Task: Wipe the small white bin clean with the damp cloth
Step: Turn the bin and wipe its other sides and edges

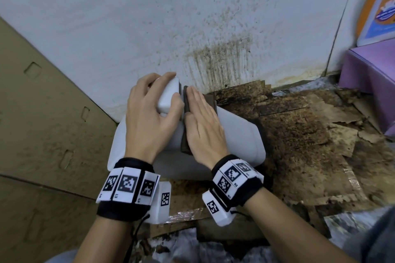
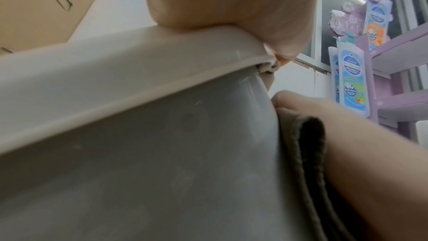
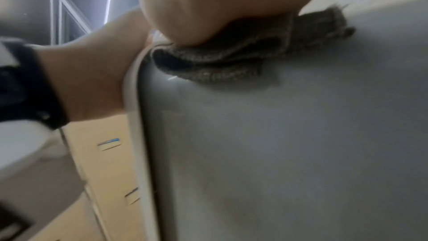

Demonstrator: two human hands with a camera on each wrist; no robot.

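Bin (image 1: 239, 134) lies on its side on dirty floor by wall. Your left hand (image 1: 149, 117) grips rim, fingers curled round it. Your right hand (image 1: 203, 126) presses cloth (image 1: 210, 100) flat on side wall, fingers straight. Wiping under way, by my judgement; other faces and inside likely left.

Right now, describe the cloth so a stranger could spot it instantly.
Find the stained white wall; the small white plastic bin lies tipped below it. The folded dark brown cloth lies on the bin's side under the flat right hand, the only dark fabric there.
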